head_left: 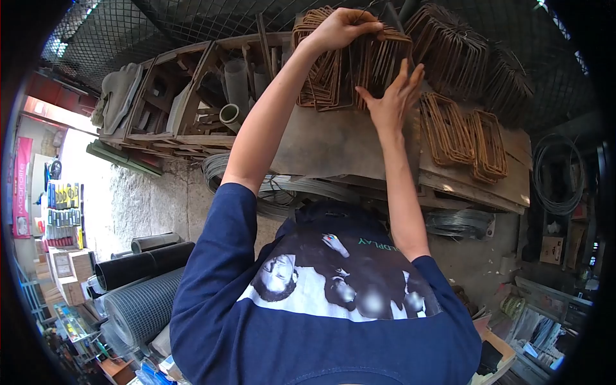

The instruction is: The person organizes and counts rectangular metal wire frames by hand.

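Observation:
My left hand [346, 29] is raised at the top of the view, its thumb and fingers pinched together at the upper end of a hanging bundle of rusty wire frames [375, 67]. What is between the fingertips is too small to make out. My right hand [393, 102] is lower, beside the bottom right of the same bundle, with its fingers spread. Another stack of rusty rectangular frames [317, 80] hangs just left of the bundle. More dark bent frames [449, 51] hang to the right.
Below the hands is a flat board [333, 144]. Two bundles of rectangular frames [449, 128] lie at its right. Wooden shelving with pipes [237, 83] stands left. Wire coils [289, 189] sit beneath the board, and mesh rolls [144, 308] lie lower left.

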Demonstrator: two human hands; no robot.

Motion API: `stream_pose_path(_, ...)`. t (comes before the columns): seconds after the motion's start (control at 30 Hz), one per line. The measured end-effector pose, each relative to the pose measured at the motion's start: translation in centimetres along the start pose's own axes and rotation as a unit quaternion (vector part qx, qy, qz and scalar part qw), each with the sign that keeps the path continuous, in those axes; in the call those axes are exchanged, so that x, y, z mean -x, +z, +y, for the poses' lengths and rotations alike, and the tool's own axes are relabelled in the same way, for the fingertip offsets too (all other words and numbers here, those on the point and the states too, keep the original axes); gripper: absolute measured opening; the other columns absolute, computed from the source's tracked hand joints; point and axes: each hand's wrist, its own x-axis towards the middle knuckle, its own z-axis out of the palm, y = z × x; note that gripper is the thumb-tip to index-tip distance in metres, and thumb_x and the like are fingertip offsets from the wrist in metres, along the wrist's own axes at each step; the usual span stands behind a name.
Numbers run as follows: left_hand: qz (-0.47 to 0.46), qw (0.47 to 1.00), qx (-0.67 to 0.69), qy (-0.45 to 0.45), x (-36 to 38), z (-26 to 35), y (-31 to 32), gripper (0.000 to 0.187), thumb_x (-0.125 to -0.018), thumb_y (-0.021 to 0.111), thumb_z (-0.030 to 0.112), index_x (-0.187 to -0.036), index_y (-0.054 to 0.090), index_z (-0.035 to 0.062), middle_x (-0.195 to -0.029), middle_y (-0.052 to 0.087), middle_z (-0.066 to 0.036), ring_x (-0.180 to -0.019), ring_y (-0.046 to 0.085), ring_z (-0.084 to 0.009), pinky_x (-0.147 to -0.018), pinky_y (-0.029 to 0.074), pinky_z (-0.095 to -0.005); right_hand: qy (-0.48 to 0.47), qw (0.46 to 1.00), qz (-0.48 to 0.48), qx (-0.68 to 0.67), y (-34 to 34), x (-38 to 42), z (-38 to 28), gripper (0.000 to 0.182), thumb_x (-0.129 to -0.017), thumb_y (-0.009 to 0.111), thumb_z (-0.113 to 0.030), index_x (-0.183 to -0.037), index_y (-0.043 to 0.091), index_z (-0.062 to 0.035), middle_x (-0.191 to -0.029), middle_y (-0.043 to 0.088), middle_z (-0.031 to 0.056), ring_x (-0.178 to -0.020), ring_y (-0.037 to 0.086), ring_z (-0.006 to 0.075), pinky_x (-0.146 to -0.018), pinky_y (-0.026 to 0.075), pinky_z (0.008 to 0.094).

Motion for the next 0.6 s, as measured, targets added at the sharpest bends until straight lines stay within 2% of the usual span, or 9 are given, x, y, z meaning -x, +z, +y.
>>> stream_pose_path(0.03,0.000,1.000,-0.008,0.000,-0.1,0.1,-0.1,0.026,-0.092,0.060,0.026,-0.100,0.069,0.0024,-0.091,0.071,-0.005,-0.090,0.064,-0.0106,-0.087,0.049,-0.0276,0.000,1.000,0.002,-0.001,0.0,0.6,-0.7,0.103,-0.066,0.081,-0.041,-0.142,0.021,-0.0061,-0.144,0.024,0.0275,-0.131,0.030,0.0434,-0.101,0.033,0.0582)
stream_pose_path(0.1,-0.002,1.000,-0.015,0.001,-0.2,0.0,0.0,0.026,-0.092,0.060,0.025,-0.100,0.069,0.0023,-0.091,0.071,-0.006,-0.090,0.064,-0.0108,-0.087,0.049,-0.0278,-0.073,0.981,-0.063,-0.167,0.4,2.1,-2.0,0.082,-0.074,0.076,-0.030,-0.136,0.030,-0.0027,-0.139,0.031,0.0259,-0.124,0.043,0.0394,-0.097,0.041,0.0504)
stream_pose_path(0.13,-0.006,1.000,0.000,0.017,-0.2,-0.3,-0.1,0.026,-0.092,0.060,0.025,-0.100,0.069,0.0020,-0.091,0.071,-0.006,-0.090,0.064,-0.0111,-0.088,0.049,-0.0280,-0.071,0.982,-0.061,-0.166,0.5,2.3,-2.8,0.082,-0.074,0.076,-0.030,-0.136,0.030,-0.0027,-0.139,0.031,0.0259,-0.124,0.043,0.0394,-0.097,0.041,0.0504)
stream_pose_path(0.23,-0.015,0.999,0.025,0.032,-0.1,-0.5,0.0,0.026,-0.092,0.060,0.024,-0.100,0.068,0.0012,-0.091,0.071,-0.006,-0.091,0.065,-0.0116,-0.088,0.049,-0.0283,0.022,0.958,-0.174,-0.226,0.5,3.2,-5.1,0.071,-0.077,0.072,-0.020,-0.132,0.035,0.0036,-0.126,0.044,0.0216,-0.085,0.061,0.0276,-0.075,0.052,0.0386)
stream_pose_path(0.27,-0.016,0.999,0.031,0.035,-0.2,-0.4,-0.2,0.025,-0.093,0.060,0.024,-0.100,0.068,0.0008,-0.091,0.071,-0.007,-0.091,0.065,-0.0118,-0.088,0.050,-0.0283,0.024,0.958,-0.173,-0.227,0.6,3.3,-5.2,0.071,-0.077,0.072,-0.020,-0.132,0.035,0.0036,-0.126,0.044,0.0216,-0.085,0.061,0.0276,-0.075,0.052,0.0386)
stream_pose_path(0.3,0.006,0.994,0.046,-0.098,0.0,1.0,-0.2,0.025,-0.091,0.063,0.021,-0.101,0.066,-0.0012,-0.088,0.068,-0.003,-0.083,0.059,-0.0093,-0.077,0.048,-0.0266,0.037,0.961,-0.173,-0.212,0.7,3.1,-5.3,0.071,-0.077,0.072,-0.020,-0.132,0.034,0.0043,-0.125,0.046,0.0217,-0.086,0.062,0.0276,-0.076,0.052,0.0391)
stream_pose_path(0.47,-0.012,0.995,0.051,-0.079,-0.1,0.7,-0.3,0.026,-0.092,0.063,0.023,-0.102,0.066,-0.0011,-0.089,0.068,-0.003,-0.084,0.059,-0.0095,-0.077,0.048,-0.0267,0.055,0.967,-0.164,-0.185,1.9,2.7,-6.2,0.076,-0.077,0.072,-0.021,-0.134,0.032,0.0065,-0.122,0.048,0.0226,-0.087,0.063,0.0267,-0.076,0.052,0.0397)
stream_pose_path(0.53,-0.021,0.997,0.049,-0.064,-0.2,1.5,-0.4,0.026,-0.092,0.062,0.023,-0.102,0.066,-0.0010,-0.089,0.068,-0.003,-0.084,0.059,-0.0094,-0.077,0.048,-0.0266,0.069,0.966,-0.144,-0.206,2.0,2.4,-6.8,0.075,-0.077,0.072,-0.021,-0.134,0.033,0.0080,-0.120,0.050,0.0228,-0.080,0.064,0.0255,-0.075,0.052,0.0384)
stream_pose_path(0.6,-0.004,0.991,0.045,-0.124,-0.1,1.9,-0.4,0.026,-0.092,0.062,0.022,-0.102,0.066,-0.0011,-0.089,0.068,-0.003,-0.083,0.059,-0.0088,-0.076,0.048,-0.0259,0.120,0.943,-0.161,-0.264,0.6,1.7,-6.9,0.074,-0.077,0.073,-0.021,-0.133,0.034,0.0088,-0.119,0.051,0.0234,-0.077,0.065,0.0249,-0.075,0.051,0.0376)
